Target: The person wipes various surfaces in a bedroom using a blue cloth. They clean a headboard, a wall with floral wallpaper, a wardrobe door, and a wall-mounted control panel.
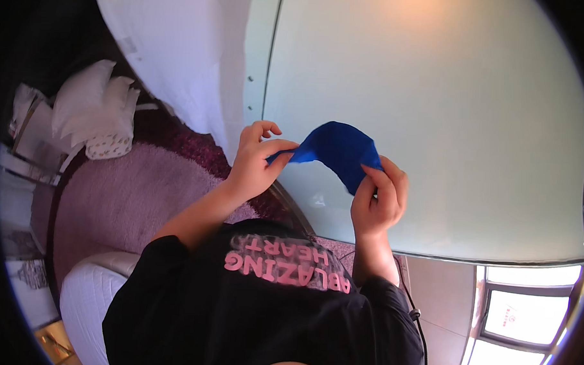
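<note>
Both my hands hold a piece of blue cloth [339, 150], stretched between them in an upward arch. My left hand [257, 157] pinches its narrow, twisted end between thumb and forefinger, the other fingers curled loosely away. At the opposite, broader end, my right hand [380, 197] grips the cloth's lower corner with thumb and fingers. The cloth appears thin and has a curved outline. Behind it lies a large, smooth pale green panel [466, 155], which it seems not to touch.
White fabric [185, 48] hangs along the panel's left side. Several white pillows [89, 103] are stacked at the far left, by a round purple rug [113, 195]. A rounded white cushioned seat [88, 296] is at lower left. A dark cord [419, 327] runs beside my right arm, near a window [523, 316].
</note>
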`<action>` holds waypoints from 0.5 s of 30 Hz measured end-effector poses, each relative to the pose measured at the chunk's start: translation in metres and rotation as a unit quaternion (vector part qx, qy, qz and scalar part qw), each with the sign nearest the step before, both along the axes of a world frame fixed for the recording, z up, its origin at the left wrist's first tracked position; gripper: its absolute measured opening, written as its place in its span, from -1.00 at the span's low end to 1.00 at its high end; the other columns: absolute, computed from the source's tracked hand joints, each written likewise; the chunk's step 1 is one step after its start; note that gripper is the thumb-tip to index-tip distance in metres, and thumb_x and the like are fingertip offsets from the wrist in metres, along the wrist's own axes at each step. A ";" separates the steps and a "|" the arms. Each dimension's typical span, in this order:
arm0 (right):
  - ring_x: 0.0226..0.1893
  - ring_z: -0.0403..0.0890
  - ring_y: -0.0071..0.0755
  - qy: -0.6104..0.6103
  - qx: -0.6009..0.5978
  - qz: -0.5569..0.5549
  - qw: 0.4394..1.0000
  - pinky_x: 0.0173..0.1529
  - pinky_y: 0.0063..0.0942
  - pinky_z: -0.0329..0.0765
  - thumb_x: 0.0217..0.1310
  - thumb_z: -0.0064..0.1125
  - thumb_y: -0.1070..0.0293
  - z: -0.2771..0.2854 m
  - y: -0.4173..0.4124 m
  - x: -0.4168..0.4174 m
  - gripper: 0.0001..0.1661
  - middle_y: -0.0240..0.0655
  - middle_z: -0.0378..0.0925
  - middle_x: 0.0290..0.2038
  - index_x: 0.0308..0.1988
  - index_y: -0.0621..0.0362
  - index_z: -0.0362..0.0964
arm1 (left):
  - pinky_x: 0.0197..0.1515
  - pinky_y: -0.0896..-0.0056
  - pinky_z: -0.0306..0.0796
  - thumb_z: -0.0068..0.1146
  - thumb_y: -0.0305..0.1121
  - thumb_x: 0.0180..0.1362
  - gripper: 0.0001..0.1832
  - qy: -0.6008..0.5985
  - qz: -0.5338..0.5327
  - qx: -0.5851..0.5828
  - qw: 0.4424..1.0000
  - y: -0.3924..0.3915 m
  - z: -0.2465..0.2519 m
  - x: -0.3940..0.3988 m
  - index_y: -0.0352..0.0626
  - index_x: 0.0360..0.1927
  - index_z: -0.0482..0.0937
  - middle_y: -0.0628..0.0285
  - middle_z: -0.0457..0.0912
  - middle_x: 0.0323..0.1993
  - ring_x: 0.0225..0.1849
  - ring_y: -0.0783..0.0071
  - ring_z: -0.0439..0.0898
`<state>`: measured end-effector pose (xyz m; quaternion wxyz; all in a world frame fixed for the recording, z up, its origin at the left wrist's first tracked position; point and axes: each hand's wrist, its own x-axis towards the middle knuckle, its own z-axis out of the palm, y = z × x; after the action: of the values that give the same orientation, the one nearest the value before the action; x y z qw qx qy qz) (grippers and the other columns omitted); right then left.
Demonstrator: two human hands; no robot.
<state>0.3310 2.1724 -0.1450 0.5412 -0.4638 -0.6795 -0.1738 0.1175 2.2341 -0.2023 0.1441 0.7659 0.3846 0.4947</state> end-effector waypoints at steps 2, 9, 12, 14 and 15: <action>-0.31 0.49 -0.28 -0.092 0.065 -0.133 0.985 -0.21 -0.43 0.46 -0.23 0.18 0.74 0.011 0.003 0.013 -0.68 -0.35 0.61 -0.20 -0.39 0.12 0.61 | -0.22 0.44 0.33 0.29 -0.60 -0.05 -0.74 0.009 -0.042 -0.009 0.999 0.023 0.010 0.016 -0.07 -0.25 0.70 0.27 0.51 -0.26 -0.21 0.33 0.44; -0.25 0.43 -0.34 -0.137 0.032 -0.282 0.949 -0.12 -0.45 0.36 -0.24 0.19 0.65 0.028 -0.007 0.035 -0.73 -0.52 0.61 -0.20 -0.48 0.01 0.63 | -0.37 0.46 0.43 0.24 -0.61 0.02 -0.84 -0.046 -0.304 -0.093 0.947 0.051 0.008 0.092 -0.32 -0.27 0.63 0.15 0.56 -0.38 -0.41 0.38 0.55; -0.26 0.38 -0.47 -0.146 0.118 -0.427 0.884 -0.06 -0.49 0.18 -0.24 0.28 0.45 0.035 -0.010 0.038 -0.77 -0.63 0.57 -0.29 -0.43 -0.13 0.64 | -0.40 0.45 0.44 0.24 -0.57 0.04 -0.86 -0.005 -0.405 -0.122 0.906 0.033 0.010 0.114 -0.31 -0.28 0.63 0.16 0.57 -0.38 -0.42 0.38 0.56; -0.27 0.38 -0.47 -0.131 0.139 -0.502 0.844 -0.07 -0.49 0.18 -0.22 0.29 0.44 0.037 -0.028 0.039 -0.76 -0.61 0.53 -0.34 -0.40 -0.12 0.65 | -0.41 0.44 0.45 0.24 -0.56 0.04 -0.87 0.026 -0.461 -0.098 0.882 0.020 0.014 0.120 -0.30 -0.30 0.63 0.16 0.57 -0.38 -0.42 0.38 0.57; -0.28 0.39 -0.45 -0.128 0.124 -0.524 0.833 -0.08 -0.49 0.19 -0.20 0.30 0.45 0.035 -0.040 0.044 -0.75 -0.59 0.51 -0.35 -0.38 -0.10 0.65 | -0.41 0.44 0.46 0.24 -0.55 0.04 -0.88 0.036 -0.481 -0.101 0.870 0.016 0.019 0.124 -0.30 -0.30 0.63 0.17 0.57 -0.38 -0.42 0.38 0.57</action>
<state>0.3751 2.1324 -0.1098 0.3303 -0.6533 -0.3708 -0.5715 0.2418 2.2498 -0.1834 0.4268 0.8546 0.0216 0.2950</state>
